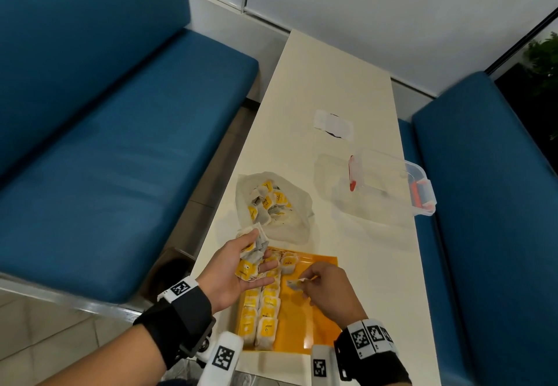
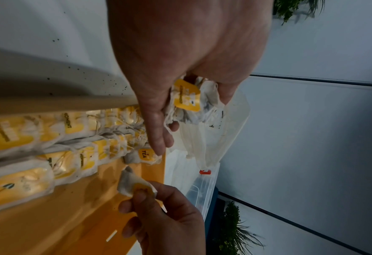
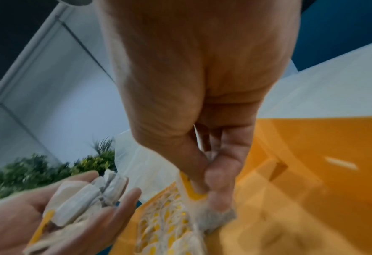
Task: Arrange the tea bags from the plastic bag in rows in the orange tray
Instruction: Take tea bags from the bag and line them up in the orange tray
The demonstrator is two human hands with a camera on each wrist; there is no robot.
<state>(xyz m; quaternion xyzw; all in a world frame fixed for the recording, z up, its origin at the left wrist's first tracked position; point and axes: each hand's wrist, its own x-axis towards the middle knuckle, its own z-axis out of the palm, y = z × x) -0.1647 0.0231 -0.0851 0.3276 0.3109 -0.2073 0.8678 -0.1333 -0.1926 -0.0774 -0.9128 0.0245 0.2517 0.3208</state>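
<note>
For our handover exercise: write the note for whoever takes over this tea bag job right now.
Left hand: palm up, cupping a handful of tea bags over the orange tray.
Right hand: pinching one tea bag above the tray's bare part.
Done: two rows laid along the tray's left side.
Left: place the pinched bag, then the handful, then those in the plastic bag beyond the tray.

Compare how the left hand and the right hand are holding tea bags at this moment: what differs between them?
The left hand lies palm up and cradles a loose bunch of tea bags; the right hand faces palm down and pinches a single tea bag between its fingertips. The left hand hovers at the left edge of the orange tray, the right hand over its bare middle. Both wear wrist straps with markers.
</note>
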